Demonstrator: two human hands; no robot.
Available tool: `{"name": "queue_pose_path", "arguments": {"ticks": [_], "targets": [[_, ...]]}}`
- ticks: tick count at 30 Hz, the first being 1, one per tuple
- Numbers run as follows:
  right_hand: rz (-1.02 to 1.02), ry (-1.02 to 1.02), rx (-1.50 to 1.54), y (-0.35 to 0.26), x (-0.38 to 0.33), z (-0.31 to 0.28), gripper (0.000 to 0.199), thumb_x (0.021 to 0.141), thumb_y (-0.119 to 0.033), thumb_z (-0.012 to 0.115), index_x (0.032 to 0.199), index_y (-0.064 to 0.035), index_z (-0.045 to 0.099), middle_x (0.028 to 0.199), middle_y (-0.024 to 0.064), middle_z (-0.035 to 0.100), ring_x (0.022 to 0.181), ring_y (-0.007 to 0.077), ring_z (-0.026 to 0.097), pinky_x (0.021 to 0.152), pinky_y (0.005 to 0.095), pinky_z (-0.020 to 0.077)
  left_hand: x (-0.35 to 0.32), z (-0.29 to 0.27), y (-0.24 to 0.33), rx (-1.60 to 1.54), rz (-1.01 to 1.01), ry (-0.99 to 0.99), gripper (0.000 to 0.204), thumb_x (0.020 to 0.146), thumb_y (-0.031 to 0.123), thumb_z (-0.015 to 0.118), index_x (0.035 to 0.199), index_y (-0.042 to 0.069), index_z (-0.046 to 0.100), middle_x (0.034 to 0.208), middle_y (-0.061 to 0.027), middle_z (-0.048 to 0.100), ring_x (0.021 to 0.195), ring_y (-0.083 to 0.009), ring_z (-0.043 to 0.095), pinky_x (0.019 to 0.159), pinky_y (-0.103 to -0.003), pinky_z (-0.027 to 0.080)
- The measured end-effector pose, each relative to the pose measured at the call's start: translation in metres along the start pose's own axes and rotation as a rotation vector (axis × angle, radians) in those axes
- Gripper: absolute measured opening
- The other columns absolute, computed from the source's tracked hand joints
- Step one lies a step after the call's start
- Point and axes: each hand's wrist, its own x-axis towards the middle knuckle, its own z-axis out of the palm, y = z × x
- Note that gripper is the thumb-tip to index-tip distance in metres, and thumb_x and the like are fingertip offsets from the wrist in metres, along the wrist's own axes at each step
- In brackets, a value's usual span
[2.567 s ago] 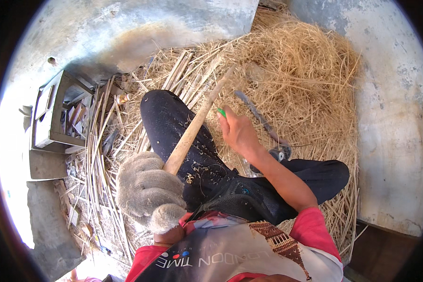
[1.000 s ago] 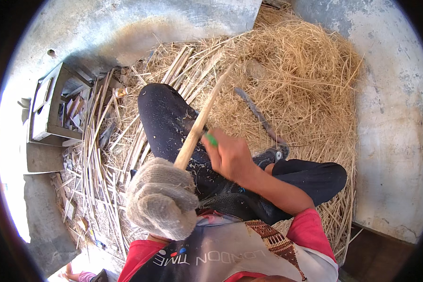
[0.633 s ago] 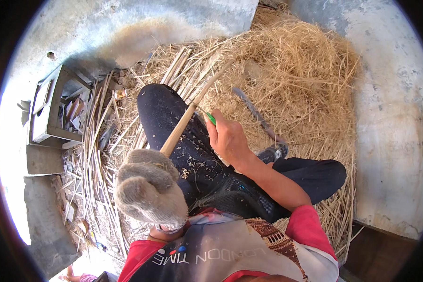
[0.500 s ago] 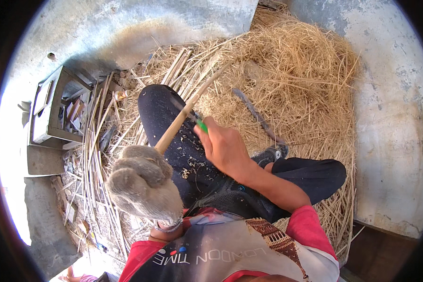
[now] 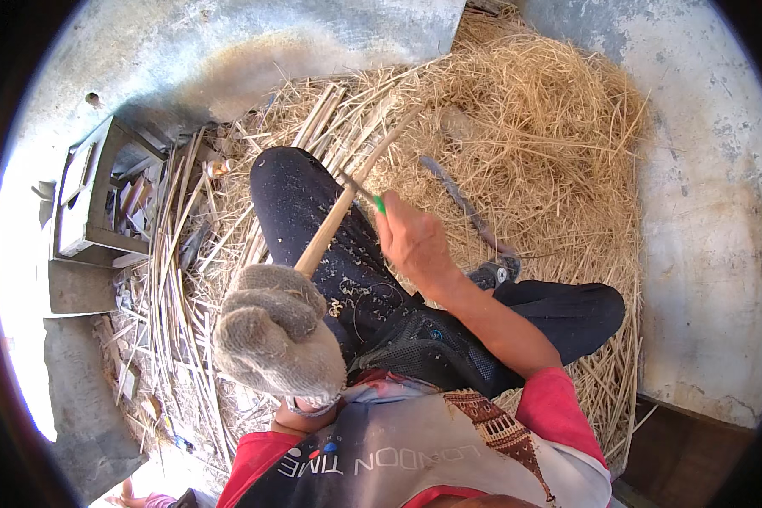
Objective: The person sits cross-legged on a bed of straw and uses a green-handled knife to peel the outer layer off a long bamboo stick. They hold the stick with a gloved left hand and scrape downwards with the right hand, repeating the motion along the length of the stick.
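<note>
My left hand [image 5: 279,332] wears a thick grey knitted glove and is closed around the near end of a pale wooden stick [image 5: 327,232], which looks like bamboo. The stick slants away over my left thigh toward the straw, and its far end blends into it. My bare right hand [image 5: 418,247] grips a small knife [image 5: 361,190] by its green handle, most of which is hidden in the fingers. The blade lies across the stick, partway along it. Pale shavings [image 5: 340,306] are scattered over my dark trousers [image 5: 289,199].
Loose straw [image 5: 559,110] is heaped ahead and to the right. A long dark curved blade-like tool [image 5: 457,199] lies on it. Long thin strips [image 5: 171,279] lie at my left beside a wooden frame [image 5: 97,199] holding clutter. Worn walls [image 5: 703,220] stand around.
My gloved left hand has shifted right with the stick. My right hand and the knife have moved a little right and farther away along the stick.
</note>
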Motion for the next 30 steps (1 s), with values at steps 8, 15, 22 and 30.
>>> {"name": "queue_pose_path", "arguments": {"ticks": [8, 15, 22, 30], "targets": [[-0.029, -0.029, 0.118, -0.025, -0.004, -0.012, 0.013, 0.097, -0.014, 0.057, 0.097, -0.0022, 0.052, 0.056, 0.0184, 0.056, 0.052, 0.0378, 0.061, 0.045, 0.0457, 0.0451, 0.000, 0.003, -0.004, -0.009, 0.026, 0.013, 0.056, 0.103, 0.050, 0.043, 0.064, 0.011, 0.038, 0.058, -0.0037, 0.039, 0.049, -0.0116, 0.042, 0.040, -0.025, 0.029], [-0.080, -0.020, 0.114, -0.029, 0.002, -0.007, 0.016, 0.099, -0.016, 0.055, 0.099, -0.0004, 0.054, 0.056, 0.0180, 0.057, 0.047, 0.0356, 0.059, 0.042, 0.0450, 0.0428, 0.009, -0.002, -0.004, -0.069, -0.017, 0.068, 0.054, 0.104, 0.048, 0.042, 0.064, 0.011, 0.038, 0.057, -0.0014, 0.037, 0.051, -0.0113, 0.042, 0.041, -0.023, 0.029], [0.156, -0.075, 0.068, -0.010, 0.001, 0.005, 0.017, 0.098, -0.016, 0.055, 0.097, 0.0012, 0.054, 0.059, 0.0238, 0.058, 0.053, 0.0421, 0.060, 0.045, 0.0492, 0.0436, 0.005, -0.002, 0.004, 0.025, -0.120, 0.084, 0.057, 0.102, 0.053, 0.044, 0.063, 0.011, 0.038, 0.057, -0.0030, 0.040, 0.050, -0.0114, 0.042, 0.040, -0.023, 0.030], [0.122, -0.145, -0.015, 0.016, 0.008, 0.006, 0.025, 0.100, -0.025, 0.051, 0.101, -0.0007, 0.053, 0.059, 0.0218, 0.058, 0.053, 0.0422, 0.061, 0.047, 0.0510, 0.0469, 0.009, -0.001, -0.005, -0.060, -0.013, -0.001, 0.054, 0.103, 0.049, 0.043, 0.064, 0.011, 0.038, 0.056, -0.0031, 0.039, 0.049, -0.0113, 0.039, 0.041, -0.024, 0.028]]}}
